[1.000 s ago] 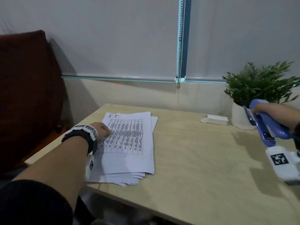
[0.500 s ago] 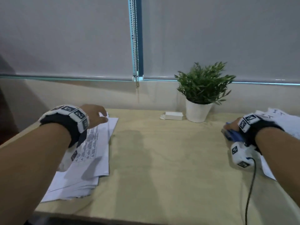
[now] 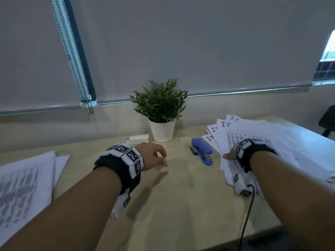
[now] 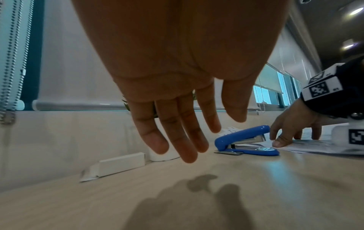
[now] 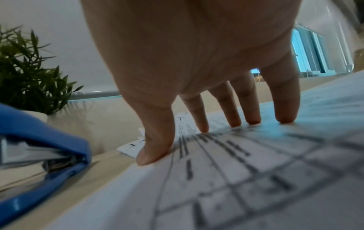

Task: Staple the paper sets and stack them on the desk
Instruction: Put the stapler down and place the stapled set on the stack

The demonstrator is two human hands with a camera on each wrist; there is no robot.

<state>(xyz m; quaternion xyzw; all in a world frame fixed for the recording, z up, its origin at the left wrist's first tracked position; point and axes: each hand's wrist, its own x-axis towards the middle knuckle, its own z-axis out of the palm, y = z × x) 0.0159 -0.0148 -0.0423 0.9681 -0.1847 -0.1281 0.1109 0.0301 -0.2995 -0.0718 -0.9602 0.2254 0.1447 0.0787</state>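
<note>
A blue stapler (image 3: 202, 151) (image 4: 246, 140) (image 5: 39, 149) lies on the wooden desk (image 3: 181, 205), free of both hands. Right of it spreads a loose pile of printed paper sets (image 3: 262, 140) (image 5: 236, 171) marked "I.T". My right hand (image 3: 229, 155) (image 5: 206, 121) (image 4: 291, 129) rests on the top sheet with straight spread fingers, thumb at the sheet's left edge. My left hand (image 3: 155, 156) (image 4: 187, 132) hovers empty above the bare desk middle, fingers relaxed. A second stack of papers (image 3: 23, 182) lies at the desk's left.
A potted green plant (image 3: 161, 109) (image 5: 25, 74) in a white pot stands at the back centre. A small white box (image 3: 138, 138) (image 4: 116, 166) lies left of it. Roller blinds cover the window behind. A black cable (image 3: 248, 211) hangs from my right wrist.
The stapler left my right hand and now lies on the desk; that hand moved right onto the loose pile. My left hand left the left stack and came to the desk's middle.
</note>
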